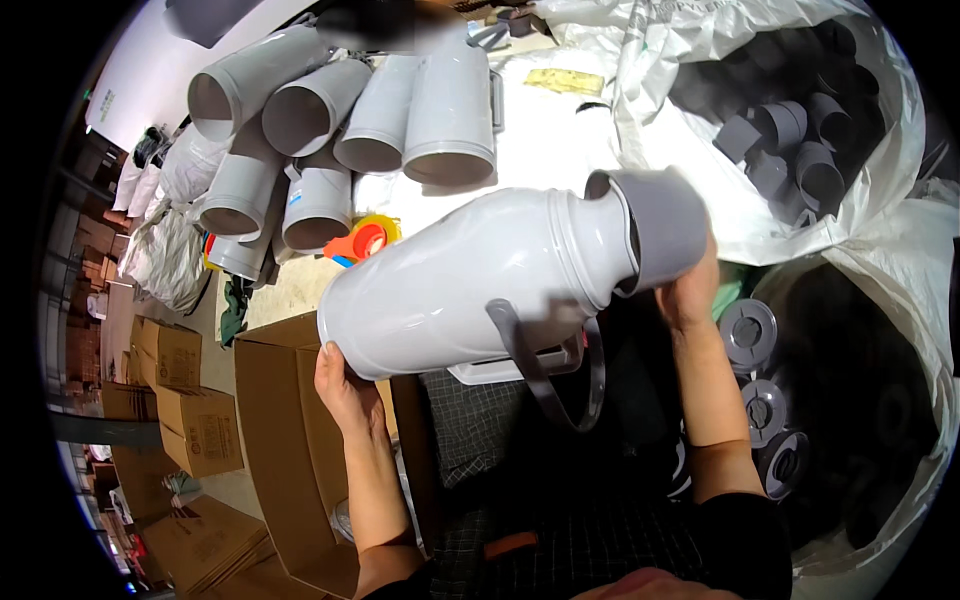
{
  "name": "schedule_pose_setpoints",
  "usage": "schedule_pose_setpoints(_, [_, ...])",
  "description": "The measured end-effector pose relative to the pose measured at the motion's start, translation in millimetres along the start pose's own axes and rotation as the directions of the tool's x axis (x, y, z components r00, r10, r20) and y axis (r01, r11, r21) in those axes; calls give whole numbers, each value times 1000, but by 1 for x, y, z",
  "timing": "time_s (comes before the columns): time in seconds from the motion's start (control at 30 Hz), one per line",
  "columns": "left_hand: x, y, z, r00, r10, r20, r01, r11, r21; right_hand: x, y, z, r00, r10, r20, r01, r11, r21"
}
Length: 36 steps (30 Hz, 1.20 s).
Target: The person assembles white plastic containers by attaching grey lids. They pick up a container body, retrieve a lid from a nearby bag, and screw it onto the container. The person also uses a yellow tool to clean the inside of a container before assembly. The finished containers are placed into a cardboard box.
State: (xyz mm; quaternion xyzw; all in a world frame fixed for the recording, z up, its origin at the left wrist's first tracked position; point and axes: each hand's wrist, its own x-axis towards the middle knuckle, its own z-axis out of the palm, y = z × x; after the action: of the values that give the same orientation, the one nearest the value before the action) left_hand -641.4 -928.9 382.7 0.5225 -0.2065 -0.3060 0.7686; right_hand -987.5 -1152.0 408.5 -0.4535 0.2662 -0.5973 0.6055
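Held flask (450, 270): one light grey body is slanting above the person's lap, in front of the worktable (290, 290), its neck pointing right; one dark carrying loop (545, 385) is hanging beneath it.
Grey cup (670, 225): one is surrounding the neck's end (whether the two are touching cannot be told).
Left hand (350, 385): it is supporting the base, one digit pressing there; the others are hiding underneath.
Right hand (692, 290): it is holding the cup from its far side; whether its fingers are spreading or pressing together cannot be told.
Flask bodies (450, 110): at least seven are lying on the worktable, open ends facing the person.
Bags (640, 60): two white ones are standing at right, the upper containing many dark cups (822, 175), the lower at least three round grey parts (748, 335).
Open carton (275, 420): one is standing beside the left forearm.
Labels and writing: one flask body is bearing a blue-and-white sticker (294, 196); floor cartons (210, 430) are showing dark print, too small to read.
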Motion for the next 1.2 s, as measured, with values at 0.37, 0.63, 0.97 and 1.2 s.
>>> schedule_pose_setpoints(0.37, [-5, -31, 19, 974, -223, -33, 220, 973, -73, -6, -62, -12, 925, -347, 156, 380, 816, -437])
schedule_pose_setpoints(0.63, [-12, 25, 54, 811, 584, 3, -526, 729, 439, -88, 41, -41, 978, 180, -107, -166, 978, 127])
schedule_pose_setpoints(0.97, [40, -40, 182, 643, 259, 721, -116, 963, -243, -88, 15, -290, 799, -546, -253, -346, -73, -935])
schedule_pose_setpoints(1.2, [61, -54, 199, 618, 74, 783, -94, 995, -21, -68, 18, -297, 952, -227, -205, -175, 146, -974])
